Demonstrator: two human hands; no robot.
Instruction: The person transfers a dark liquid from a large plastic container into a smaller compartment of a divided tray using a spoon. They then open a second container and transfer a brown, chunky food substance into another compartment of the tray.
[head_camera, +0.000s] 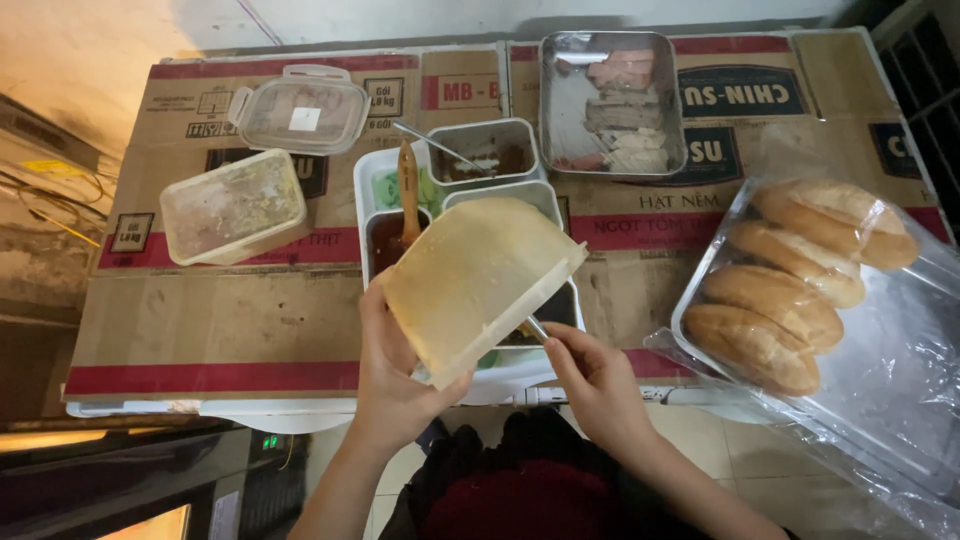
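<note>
Left hand (392, 375): fingers wrapped round the lower edge of a tilted, pale yellow plastic tub (480, 280), held above the white tray (366, 175) of sauce compartments. Right hand (590, 375): fingers pinched on a metal utensil handle (535, 328) that runs under the tub. Baguettes (790, 285) in a clear bag lie to the right.

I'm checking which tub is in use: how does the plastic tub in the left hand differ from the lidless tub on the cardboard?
The yellowish plastic tub is tilted steeply in the left hand; the pale rectangular tub sits flat on the cardboard, untouched. The held one shows its base, the resting one its filling. Both are translucent.
</note>
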